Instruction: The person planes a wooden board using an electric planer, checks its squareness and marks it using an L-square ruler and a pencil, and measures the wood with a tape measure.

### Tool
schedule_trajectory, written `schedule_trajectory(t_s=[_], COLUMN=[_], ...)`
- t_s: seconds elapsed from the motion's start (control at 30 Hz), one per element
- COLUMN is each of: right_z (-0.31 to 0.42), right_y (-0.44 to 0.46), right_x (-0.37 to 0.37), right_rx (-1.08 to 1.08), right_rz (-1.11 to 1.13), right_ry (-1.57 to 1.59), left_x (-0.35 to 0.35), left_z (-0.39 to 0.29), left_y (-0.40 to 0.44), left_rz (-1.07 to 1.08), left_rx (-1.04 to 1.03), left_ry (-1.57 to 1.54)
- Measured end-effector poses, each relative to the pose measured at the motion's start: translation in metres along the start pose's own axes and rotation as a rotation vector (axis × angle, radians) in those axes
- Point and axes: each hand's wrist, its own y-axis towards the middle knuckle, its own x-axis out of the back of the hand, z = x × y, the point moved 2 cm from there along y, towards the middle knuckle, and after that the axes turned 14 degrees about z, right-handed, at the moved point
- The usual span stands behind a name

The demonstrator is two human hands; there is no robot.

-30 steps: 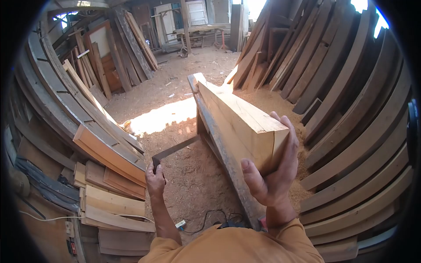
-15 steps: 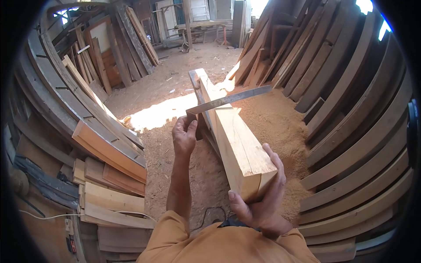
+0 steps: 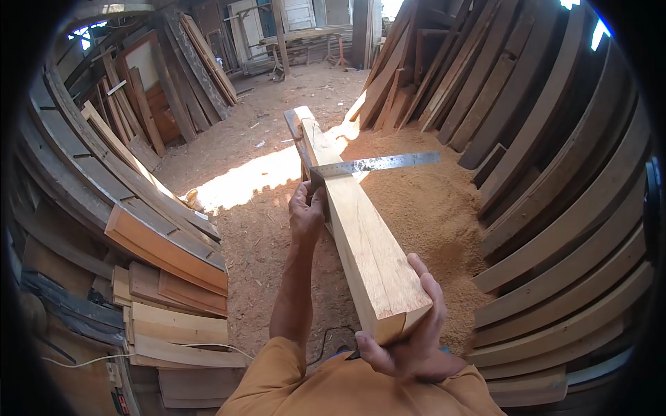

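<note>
Pale, squared timber beam (image 3: 378,256) stretches away from your body, its far end over a weathered grey worktop (image 3: 290,125) and its near end in your right grip (image 3: 416,350), with your thumb on one side and your fingers on the other. What has just changed is the flat, L-shaped metal square (image 3: 399,162): a second ago you had it low and off to the left, and then its blade came up at a slant over the wood. Now the blade appears to lie across the top face, its free end reaching well past the right edge, above the heaped tan sawdust (image 3: 444,225). Your left grip (image 3: 306,213) is closed on the darker short arm of the square, which sits at the beam's left side.

That gives you, I'd judge, a straight edge across the grain, provided the short arm is snug along the side; your fingers partly hide that contact, so you can't confirm it from here. Your right grip has kept its hold on the near end throughout.
</note>
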Motion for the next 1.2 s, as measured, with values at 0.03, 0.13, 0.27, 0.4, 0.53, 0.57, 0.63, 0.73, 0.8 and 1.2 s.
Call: schedule_trajectory(t_s=[0.03, 0.13, 0.27, 0.4, 0.53, 0.57, 0.63, 0.73, 0.8, 1.2], right_z=[0.0, -0.001, -0.001, -0.005, -0.007, -0.007, -0.007, -0.007, -0.011, -0.015], right_y=[-0.001, -0.003, -0.011, -0.023, -0.037, -0.043, -0.043, -0.038, -0.044, -0.045], right_x=[0.0, -0.001, -0.006, -0.012, -0.018, -0.015, -0.013, -0.014, -0.014, -0.005], right_rx=[0.0, -0.005, -0.027, -0.053, -0.065, -0.084, -0.096, -0.085, -0.091, -0.097], right_rz=[-0.001, -0.006, 0.002, 0.029, 0.043, 0.082, 0.079, -0.003, 0.003, 0.077], right_ry=[-0.001, -0.006, 0.0, 0.009, 0.0, 0.02, 0.072, 0.176, 0.254, 0.25], left_x=[0.0, -0.001, 0.004, 0.034, 0.06, 0.063, 0.068, 0.067, 0.067, 0.059], left_z=[0.0, 0.004, 0.029, 0.097, 0.159, 0.168, 0.177, 0.183, 0.183, 0.172], left_y=[0.0, 0.0, 0.014, 0.073, 0.124, 0.131, 0.139, 0.141, 0.139, 0.136], left_rz=[0.001, -0.005, -0.097, -0.107, -0.129, -0.141, -0.132, -0.14, -0.126, -0.123], left_rx=[-0.009, -0.037, 0.04, 0.026, 0.039, 0.045, 0.064, 0.06, 0.059, 0.085], left_ry=[0.001, 0.022, 0.043, -0.029, -0.057, -0.058, 0.001, -0.027, -0.048, -0.055])
